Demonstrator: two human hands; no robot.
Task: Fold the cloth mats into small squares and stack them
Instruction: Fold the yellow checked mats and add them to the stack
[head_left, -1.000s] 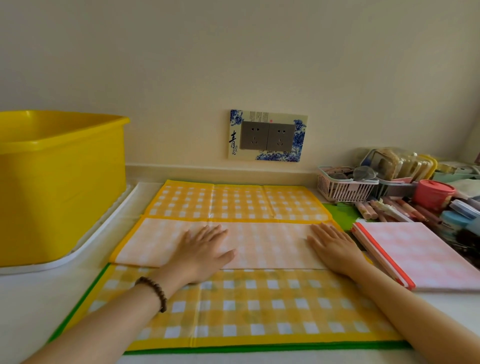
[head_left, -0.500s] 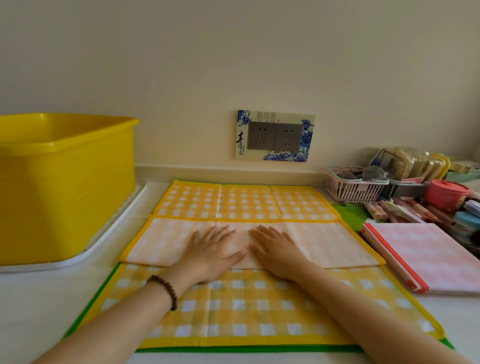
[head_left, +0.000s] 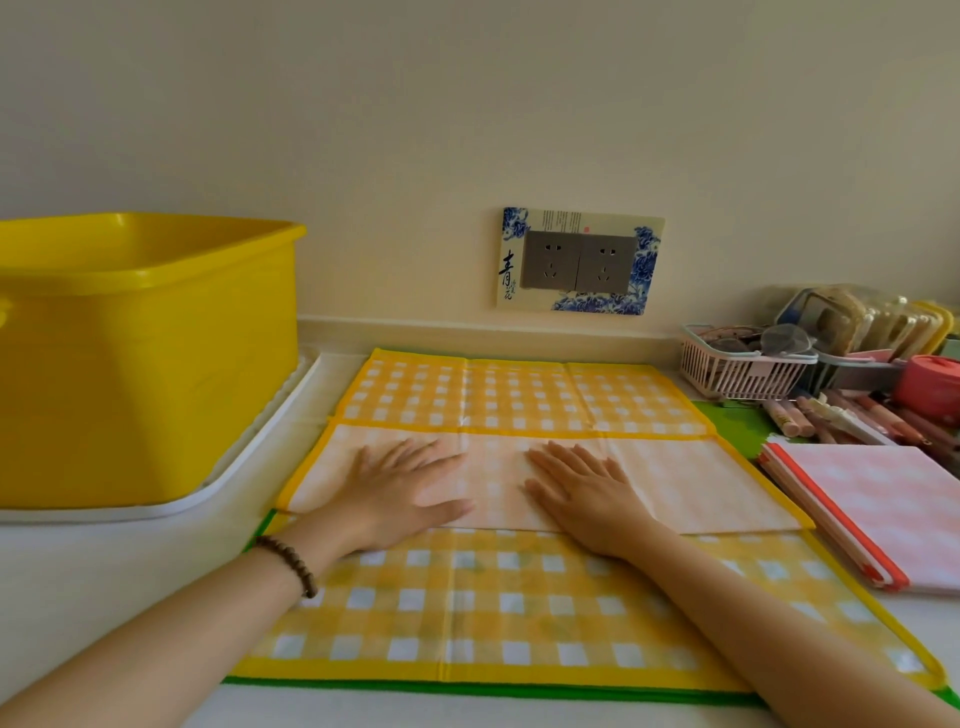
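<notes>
Fingers (head_left: 415, 452) straight and spread, gripping nothing: my left hand (head_left: 400, 493) and right hand (head_left: 582, 499) both press flat on the folded band (head_left: 701, 483) of the yellow checked mat (head_left: 467, 613). The mat lies open on the worktop (head_left: 104, 571) over a green mat (head_left: 519, 690). The band shows its pale underside, and its long axis runs left to right in front of me. Its left end is just beside my left hand; its right end is well apart from my right. The unfolded near part lies under my forearms, so I judge it gets lifted away from me over the band. The pink folded mat (head_left: 883, 509) waits to my right, nearer that hand.
</notes>
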